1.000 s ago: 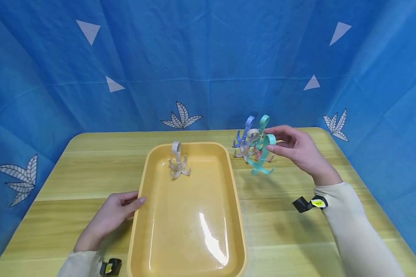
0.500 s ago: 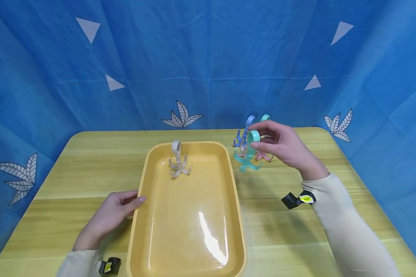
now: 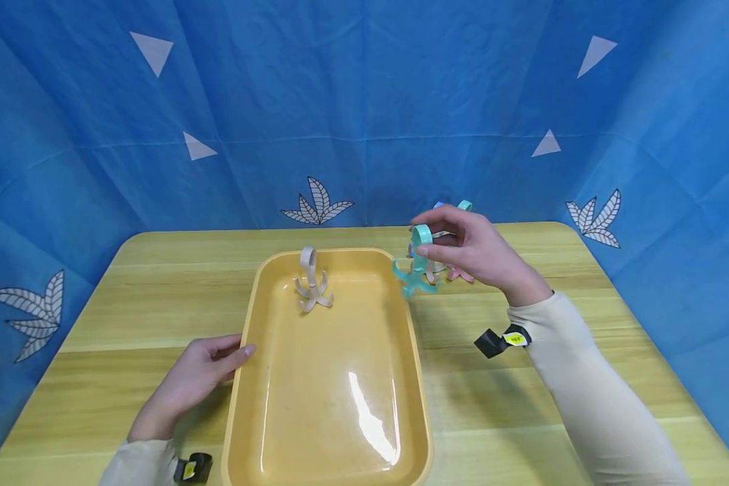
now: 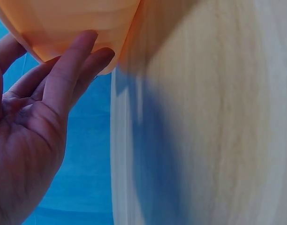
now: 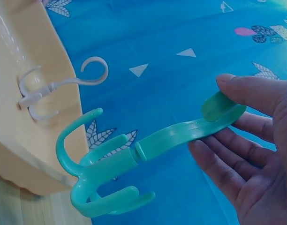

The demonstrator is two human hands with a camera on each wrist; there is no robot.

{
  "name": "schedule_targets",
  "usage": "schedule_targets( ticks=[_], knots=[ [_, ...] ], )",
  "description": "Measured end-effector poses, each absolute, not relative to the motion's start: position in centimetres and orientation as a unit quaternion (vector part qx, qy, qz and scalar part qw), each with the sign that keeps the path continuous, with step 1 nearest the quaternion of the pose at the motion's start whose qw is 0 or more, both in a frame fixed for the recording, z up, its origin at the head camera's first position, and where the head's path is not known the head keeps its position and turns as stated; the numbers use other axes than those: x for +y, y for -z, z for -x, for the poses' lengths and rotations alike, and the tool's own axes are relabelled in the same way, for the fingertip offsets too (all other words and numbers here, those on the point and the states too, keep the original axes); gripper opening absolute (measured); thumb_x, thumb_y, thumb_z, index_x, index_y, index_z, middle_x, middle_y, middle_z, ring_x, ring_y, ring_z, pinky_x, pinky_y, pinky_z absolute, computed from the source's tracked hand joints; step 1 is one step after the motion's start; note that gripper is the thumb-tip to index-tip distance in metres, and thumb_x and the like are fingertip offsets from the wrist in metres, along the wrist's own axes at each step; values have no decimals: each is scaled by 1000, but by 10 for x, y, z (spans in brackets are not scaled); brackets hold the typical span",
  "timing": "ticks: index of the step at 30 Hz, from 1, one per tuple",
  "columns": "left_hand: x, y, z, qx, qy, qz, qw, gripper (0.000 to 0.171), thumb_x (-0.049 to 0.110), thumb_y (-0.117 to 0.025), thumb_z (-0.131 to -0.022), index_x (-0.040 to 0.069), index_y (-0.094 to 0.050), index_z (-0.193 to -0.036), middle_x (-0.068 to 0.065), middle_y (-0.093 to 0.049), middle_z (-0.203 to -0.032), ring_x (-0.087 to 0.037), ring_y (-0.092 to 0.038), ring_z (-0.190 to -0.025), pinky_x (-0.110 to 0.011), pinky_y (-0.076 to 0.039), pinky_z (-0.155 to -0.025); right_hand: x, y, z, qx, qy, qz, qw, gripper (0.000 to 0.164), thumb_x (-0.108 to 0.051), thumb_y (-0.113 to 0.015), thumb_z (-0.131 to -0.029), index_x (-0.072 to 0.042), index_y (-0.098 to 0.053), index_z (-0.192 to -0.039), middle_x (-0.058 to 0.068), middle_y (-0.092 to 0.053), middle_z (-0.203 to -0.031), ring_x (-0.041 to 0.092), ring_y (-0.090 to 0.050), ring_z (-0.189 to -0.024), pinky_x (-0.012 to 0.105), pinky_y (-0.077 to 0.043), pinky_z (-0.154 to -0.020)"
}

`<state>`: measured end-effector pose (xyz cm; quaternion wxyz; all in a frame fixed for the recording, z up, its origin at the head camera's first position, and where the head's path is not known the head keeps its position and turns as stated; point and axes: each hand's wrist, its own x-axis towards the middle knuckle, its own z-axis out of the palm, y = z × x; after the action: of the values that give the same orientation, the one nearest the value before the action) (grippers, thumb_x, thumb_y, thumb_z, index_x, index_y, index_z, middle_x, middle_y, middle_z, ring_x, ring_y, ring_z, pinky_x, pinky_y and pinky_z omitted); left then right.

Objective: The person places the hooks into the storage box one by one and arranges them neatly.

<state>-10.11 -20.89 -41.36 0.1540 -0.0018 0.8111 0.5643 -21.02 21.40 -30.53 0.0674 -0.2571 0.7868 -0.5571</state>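
Note:
My right hand (image 3: pixel 480 250) pinches the curled top of a teal rotating hanger hook (image 3: pixel 414 278) between thumb and fingers. The hook hangs prongs down, just above the right rim of the yellow tray (image 3: pixel 421 385); the right wrist view shows its several curved prongs (image 5: pixel 106 171). My left hand (image 3: pixel 194 374) grips the tray's left side, thumb over the rim; in the left wrist view its fingers (image 4: pixel 68 75) lie against the outer wall. Inside the tray, near its far end, a whitish hook (image 3: pixel 312 293) of the same kind stands upright.
Behind my right hand stand more hooks, partly hidden: a white one (image 3: pixel 433 268), a pink one (image 3: pixel 460 274), a green one (image 3: pixel 465 205) and a blue one (image 3: pixel 439 204). A blue curtain (image 3: pixel 364 101) encloses the back and sides of the wooden table (image 3: pixel 127 304).
My right hand has carried the teal hook leftward, from in front of the other hooks to the tray's right rim. The left hand and the tray have stayed put.

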Motion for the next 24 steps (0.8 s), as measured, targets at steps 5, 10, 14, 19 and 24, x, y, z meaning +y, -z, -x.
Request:
schedule_targets(
  ticks=[5, 10, 14, 19, 24],
  knots=[
    [-209, 414, 101, 816, -558, 1, 147, 56, 32, -63, -98, -9, -53, -134, -18, -65, -119, -18, -64, -100, -29, -56, -79, 206, 305, 213, 783, 557, 270, 62, 41, -14, -73, -91, -6, -59, -129, 12, -61, -114, 27, -66, -95, 28, -48, -47],
    [-209, 416, 101, 819, -557, 0, 142, 56, 31, -63, -98, -10, -53, -134, -18, -65, -118, -17, -63, -100, -29, -56, -79, 195, 307, 217, 784, 550, 281, 67, 39, -9, -73, -91, -2, -60, -127, 12, -60, -114, 25, -67, -97, 30, -56, -79],
    [-209, 415, 100, 820, -555, 3, 141, 57, 32, -63, -98, -9, -53, -135, -18, -64, -120, -16, -63, -100, -28, -56, -79, 187, 310, 220, 785, 546, 284, 71, 39, -7, -73, -90, -1, -60, -126, 12, -61, -114, 25, -67, -96, 34, -55, -85],
    [-209, 415, 99, 820, -555, 7, 141, 55, 33, -63, -98, -8, -55, -134, -16, -66, -114, -15, -63, -94, -29, -56, -75, 178, 311, 222, 782, 548, 286, 78, 38, -8, -74, -90, -1, -61, -125, 12, -62, -115, 25, -67, -97, 34, -55, -86],
    [-207, 415, 98, 813, -565, 7, 140, 54, 31, -63, -99, -9, -54, -134, -17, -66, -115, -14, -62, -94, -30, -56, -78, 169, 312, 222, 779, 547, 295, 83, 37, -7, -74, -89, -1, -62, -124, 10, -64, -114, 24, -67, -98, 35, -55, -86]
  ],
)
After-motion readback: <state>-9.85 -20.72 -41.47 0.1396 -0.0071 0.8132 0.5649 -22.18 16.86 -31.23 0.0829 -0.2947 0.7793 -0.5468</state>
